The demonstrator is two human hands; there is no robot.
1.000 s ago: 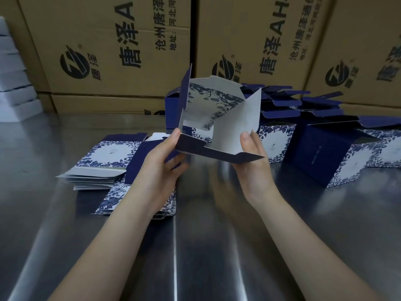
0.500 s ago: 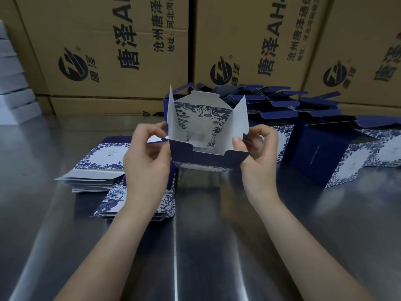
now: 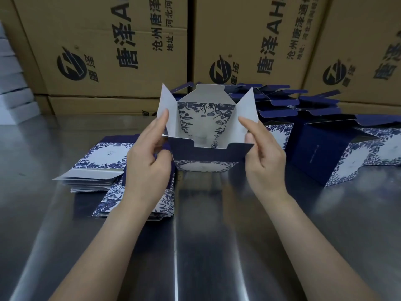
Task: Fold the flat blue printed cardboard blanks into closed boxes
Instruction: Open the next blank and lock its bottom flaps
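"Pointing which way, that half-folded box?"

"Its open mouth faces the wearer and tips upward, so the long axis runs away from the camera toward 12 o'clock. Four flaps stand out round the mouth: a white one at 12, white side flaps splayed at 10 and 2, and a dark blue notched one at 6."

"And where is it?"

"Centre of the view, between both hands, over the steel table — whether its lower edge touches the metal I cannot tell."

"The hands?"

"The left hand grips the box's 9 o'clock side: index finger straight up along the side flap, the other fingers curled at the lower corner. The right hand pinches the 3 o'clock side, index finger lying inside that flap and thumb against the end of the blue flap."

"What lies around it?"

"A stack of flat blanks at 9 o'clock, partly under the left wrist, printed with blue leaves. Formed boxes with lids open stand at 3 o'clock and behind at 1 — close together. Brown cartons with black print wall off 12 o'clock, and a white stack sits at 10."
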